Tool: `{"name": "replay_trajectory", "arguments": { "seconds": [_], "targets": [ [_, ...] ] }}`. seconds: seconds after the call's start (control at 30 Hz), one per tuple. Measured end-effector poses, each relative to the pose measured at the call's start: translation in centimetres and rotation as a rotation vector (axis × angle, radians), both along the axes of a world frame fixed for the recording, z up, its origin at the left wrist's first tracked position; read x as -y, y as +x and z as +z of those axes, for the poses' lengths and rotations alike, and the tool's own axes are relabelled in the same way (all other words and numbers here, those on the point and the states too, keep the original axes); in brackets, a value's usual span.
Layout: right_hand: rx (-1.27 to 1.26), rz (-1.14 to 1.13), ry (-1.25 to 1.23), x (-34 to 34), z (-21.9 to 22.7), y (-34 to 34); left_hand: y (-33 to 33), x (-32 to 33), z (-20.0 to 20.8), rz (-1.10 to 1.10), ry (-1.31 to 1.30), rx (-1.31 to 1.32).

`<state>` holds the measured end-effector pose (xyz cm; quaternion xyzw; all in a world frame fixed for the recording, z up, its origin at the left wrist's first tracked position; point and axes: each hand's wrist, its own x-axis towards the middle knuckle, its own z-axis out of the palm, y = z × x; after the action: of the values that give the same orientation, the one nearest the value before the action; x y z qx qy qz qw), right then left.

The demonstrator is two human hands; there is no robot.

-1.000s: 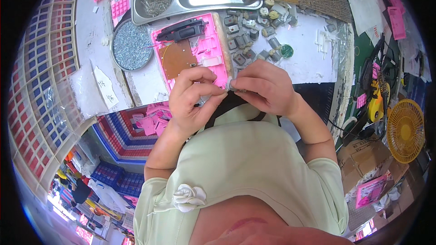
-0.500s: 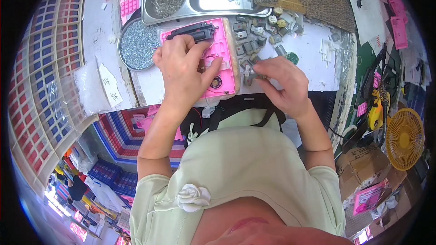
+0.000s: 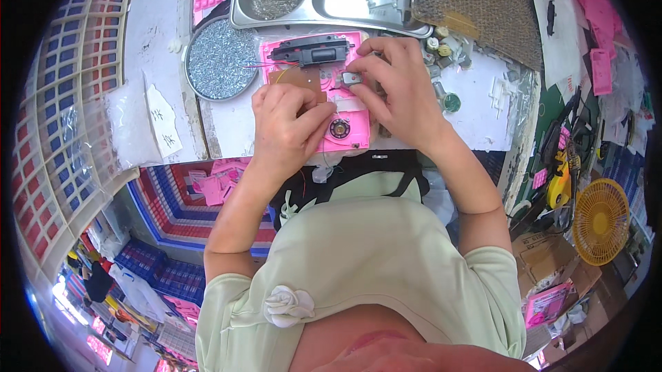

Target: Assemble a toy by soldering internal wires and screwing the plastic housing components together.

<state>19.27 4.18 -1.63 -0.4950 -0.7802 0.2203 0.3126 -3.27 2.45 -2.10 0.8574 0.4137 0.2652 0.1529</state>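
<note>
A pink plastic housing [image 3: 357, 134] lies on the table in front of me. Across its far end sits a black plastic module [image 3: 314, 51] with thin wires. My right hand [image 3: 403, 93] pinches a small silver motor [image 3: 352, 78] over the housing's right side. My left hand [image 3: 289, 120] is closed at the near edge of a brown circuit board [image 3: 296, 78]; what its fingertips grip is hidden. Beside those fingertips is a white strip [image 3: 350, 104]. A round black part [image 3: 339, 128] sits in the housing's near end.
Left of the housing stands a round dish of small screws [image 3: 221, 58]. Behind is a metal tray [image 3: 324, 24] with small metal parts. More small motors [image 3: 441, 48] lie right of my right hand, near a brown textured mat [image 3: 476, 10] and white plastic pieces [image 3: 498, 95].
My right hand has moved left from the motor pile to above the housing, carrying a small motor. My left hand has come down from the black module, and the brown board now shows.
</note>
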Motion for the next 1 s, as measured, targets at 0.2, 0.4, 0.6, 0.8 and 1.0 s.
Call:
{"name": "replay_trajectory", "arguments": {
  "seconds": [0.2, 0.4, 0.6, 0.8, 1.0],
  "targets": [
    [0.1, 0.006, -0.004, -0.6, 0.5, -0.6, -1.0, -1.6, 1.0, 0.073, 0.002, 0.138],
    [0.143, -0.003, -0.122, -1.2, 1.0, -0.7, -3.3, -3.7, 0.6, 0.249, 0.114, -0.149],
    [0.13, 0.034, -0.274, -2.1, 1.2, -0.1, -3.1, -2.2, 0.2, 0.306, 0.086, -0.194],
    [0.074, 0.143, 0.152, -3.0, 3.3, -1.6, -2.9, -1.8, -0.2, 0.321, 0.118, -0.144],
    [0.174, 0.244, 0.272, -4.4, 0.9, -6.7, -2.7, -1.1, -0.4, 0.334, 0.129, -0.063]
  ]
}}
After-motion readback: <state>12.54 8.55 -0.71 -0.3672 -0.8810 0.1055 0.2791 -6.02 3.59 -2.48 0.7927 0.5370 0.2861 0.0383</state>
